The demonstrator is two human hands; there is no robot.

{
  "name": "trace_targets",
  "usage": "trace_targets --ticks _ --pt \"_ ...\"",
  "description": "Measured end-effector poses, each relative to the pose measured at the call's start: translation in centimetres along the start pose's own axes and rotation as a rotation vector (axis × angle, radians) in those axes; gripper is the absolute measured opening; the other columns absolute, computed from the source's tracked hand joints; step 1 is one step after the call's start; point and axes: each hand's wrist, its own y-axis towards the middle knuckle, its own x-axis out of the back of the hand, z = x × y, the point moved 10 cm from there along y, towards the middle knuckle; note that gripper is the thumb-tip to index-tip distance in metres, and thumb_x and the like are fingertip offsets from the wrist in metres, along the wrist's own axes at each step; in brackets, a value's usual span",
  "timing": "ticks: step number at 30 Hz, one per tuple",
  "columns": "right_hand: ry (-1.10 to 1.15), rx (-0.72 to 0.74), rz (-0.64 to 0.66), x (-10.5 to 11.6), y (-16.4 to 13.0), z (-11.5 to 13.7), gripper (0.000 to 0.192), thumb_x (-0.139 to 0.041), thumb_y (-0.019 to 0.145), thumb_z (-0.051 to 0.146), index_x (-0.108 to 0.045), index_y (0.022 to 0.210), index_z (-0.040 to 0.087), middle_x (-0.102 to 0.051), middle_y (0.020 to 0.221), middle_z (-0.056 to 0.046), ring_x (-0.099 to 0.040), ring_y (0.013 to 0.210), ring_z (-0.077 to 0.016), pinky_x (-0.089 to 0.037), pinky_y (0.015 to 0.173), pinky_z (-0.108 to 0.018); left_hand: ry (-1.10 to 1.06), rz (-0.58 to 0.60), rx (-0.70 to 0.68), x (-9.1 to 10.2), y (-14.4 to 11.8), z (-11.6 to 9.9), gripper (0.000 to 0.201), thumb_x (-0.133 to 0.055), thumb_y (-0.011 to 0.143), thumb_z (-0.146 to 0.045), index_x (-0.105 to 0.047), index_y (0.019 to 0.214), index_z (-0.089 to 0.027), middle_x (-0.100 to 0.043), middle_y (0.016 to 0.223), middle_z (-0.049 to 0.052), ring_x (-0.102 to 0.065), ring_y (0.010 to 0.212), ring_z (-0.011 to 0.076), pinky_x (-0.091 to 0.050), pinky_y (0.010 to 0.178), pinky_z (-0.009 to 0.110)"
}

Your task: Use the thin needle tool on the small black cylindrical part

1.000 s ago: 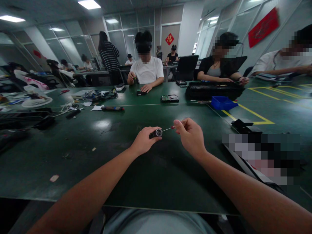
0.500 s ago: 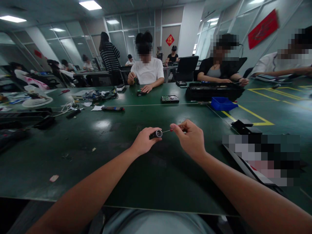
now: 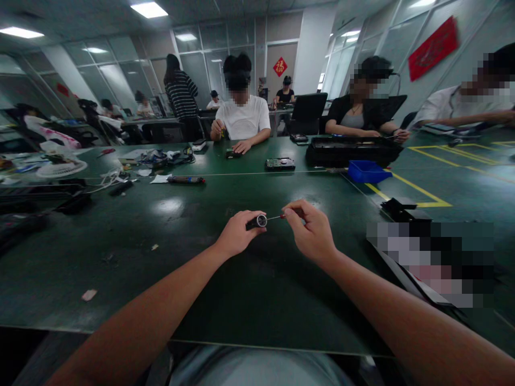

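Observation:
Above the green tabletop (image 3: 241, 300), my left hand (image 3: 234, 235) is closed around a short black cylinder (image 3: 255, 222) with a round, silver-rimmed end facing me. What the cylinder belongs to cannot be made out. My right hand (image 3: 313, 230) grips a screwdriver by its reddish handle, mostly hidden in the fingers. The thin metal shaft of the screwdriver (image 3: 275, 217) points left, and its tip meets the rimmed end of the cylinder or lies just beside it.
Across the table a person in white (image 3: 243, 120) handles a small device. A circuit-board unit (image 3: 280, 163), a long black casing (image 3: 354, 151) and a blue bin (image 3: 368, 171) stand beyond my hands. A dark pen-like tool (image 3: 185, 180) lies left. Cables and parts clutter the far left.
My right hand has turned slightly and its fingers have shifted on the screwdriver handle. My left hand and the cylinder stay almost in place.

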Motion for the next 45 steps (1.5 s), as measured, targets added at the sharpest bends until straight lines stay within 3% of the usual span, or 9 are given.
trace_targets --ticks 7,15,32,38,43,45 --pt "-0.013 -0.095 0.015 -0.1 -0.1 -0.45 0.033 -0.043 0.101 0.041 -0.065 0.088 0.02 -0.056 0.059 0.003 -0.055 0.053 -0.0133 -0.039 0.055 -0.028 0.003 0.01 -0.004 -0.06 0.04 -0.06 0.038 -0.073 0.086 -0.032 -0.066 0.123 -0.026 -0.069 0.117 0.004 -0.061 0.11 0.0244 -0.045 0.099 0.04" --pt "0.005 -0.097 0.021 -0.27 -0.08 -0.56 0.027 -0.042 0.101 0.036 -0.064 0.101 0.019 -0.06 0.067 0.001 -0.057 0.058 -0.0135 -0.041 0.058 -0.027 -0.004 -0.007 0.014 0.07 0.03 0.31 0.039 -0.073 0.086 -0.03 -0.066 0.124 -0.025 -0.069 0.116 0.005 -0.061 0.109 0.0241 -0.045 0.098 0.04" --pt "-0.034 -0.088 0.02 -0.35 -0.22 -0.47 0.033 -0.045 0.1 0.044 -0.066 0.09 0.021 -0.06 0.063 0.001 -0.056 0.054 -0.0134 -0.038 0.055 -0.028 -0.019 0.002 0.002 -0.05 -0.02 0.07 0.039 -0.073 0.086 -0.029 -0.066 0.124 -0.026 -0.069 0.118 0.004 -0.061 0.111 0.0235 -0.045 0.1 0.04" --pt "-0.033 -0.087 0.036 -0.46 -0.02 -0.55 0.026 -0.042 0.101 0.033 -0.061 0.11 0.019 -0.068 0.079 -0.003 -0.062 0.067 -0.0162 -0.042 0.063 -0.029 -0.015 -0.023 0.008 0.29 0.06 0.25 0.038 -0.073 0.086 -0.029 -0.066 0.123 -0.025 -0.069 0.115 0.004 -0.062 0.108 0.0235 -0.045 0.098 0.039" --pt "-0.049 -0.109 0.075 -0.72 -0.04 -0.66 0.029 -0.041 0.101 0.037 -0.064 0.095 0.02 -0.064 0.073 -0.001 -0.06 0.063 -0.0156 -0.04 0.061 -0.029 0.001 -0.015 0.015 0.3 0.12 0.41 0.038 -0.072 0.087 -0.029 -0.065 0.124 -0.025 -0.069 0.116 0.004 -0.061 0.11 0.0235 -0.045 0.099 0.039" --pt "-0.056 -0.108 0.066 -0.69 -0.08 -0.63 0.028 -0.042 0.101 0.038 -0.063 0.098 0.02 -0.065 0.073 -0.001 -0.059 0.062 -0.0157 -0.041 0.06 -0.029 0.001 -0.01 0.014 0.24 0.13 0.38 0.038 -0.072 0.087 -0.029 -0.066 0.124 -0.025 -0.069 0.117 0.004 -0.061 0.11 0.0235 -0.045 0.099 0.039"
